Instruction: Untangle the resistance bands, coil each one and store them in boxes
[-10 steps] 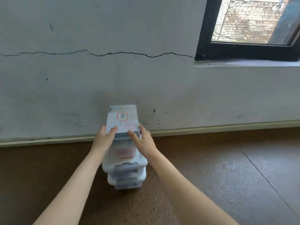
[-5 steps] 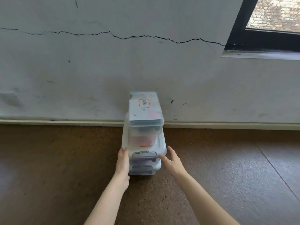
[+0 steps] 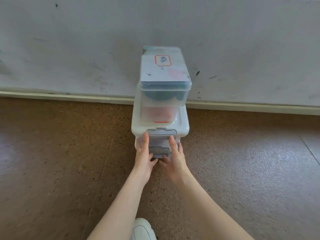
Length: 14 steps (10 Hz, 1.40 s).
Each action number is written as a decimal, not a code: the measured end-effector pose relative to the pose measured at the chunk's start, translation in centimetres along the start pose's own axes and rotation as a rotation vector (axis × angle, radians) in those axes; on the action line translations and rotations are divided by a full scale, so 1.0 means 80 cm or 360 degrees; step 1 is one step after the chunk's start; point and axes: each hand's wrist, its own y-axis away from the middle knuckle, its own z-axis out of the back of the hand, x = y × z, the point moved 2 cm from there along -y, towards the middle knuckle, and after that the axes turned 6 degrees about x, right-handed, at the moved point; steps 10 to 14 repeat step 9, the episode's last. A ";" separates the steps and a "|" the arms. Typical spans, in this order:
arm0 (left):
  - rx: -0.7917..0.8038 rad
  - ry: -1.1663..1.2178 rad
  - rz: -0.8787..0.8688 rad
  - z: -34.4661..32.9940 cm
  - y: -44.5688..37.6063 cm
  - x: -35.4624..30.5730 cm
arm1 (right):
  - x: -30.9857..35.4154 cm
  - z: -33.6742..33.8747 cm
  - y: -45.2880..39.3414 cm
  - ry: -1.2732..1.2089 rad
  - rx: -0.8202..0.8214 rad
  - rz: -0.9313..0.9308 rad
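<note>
Cork floor against cracked wall. Left hand (image 3: 145,153) and right hand (image 3: 173,154), fingers straight, pressing stack (image 3: 160,134) front, clasping nothing. Top box (image 3: 164,87) at 12 o'clock. Probably light, slick, tippy; best taken low by bottom box (image 3: 159,151) sides.

I see a speckled brown floor (image 3: 69,153) with dark flecks, meeting a pale cream skirting (image 3: 69,98) under a scuffed grey-white wall (image 3: 86,40). The top box (image 3: 164,94) is clear plastic with a red-bordered white label (image 3: 162,60); dark teal and pink-red show through it. The white boxes below (image 3: 183,125) carry grey latches (image 3: 160,133). A white shoe (image 3: 142,229) shows at the bottom edge.
</note>
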 end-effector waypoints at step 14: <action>0.0136 -0.1972 -0.0576 -0.041 0.052 -0.153 | 0.219 -0.036 0.063 0.1248 -0.0079 0.0348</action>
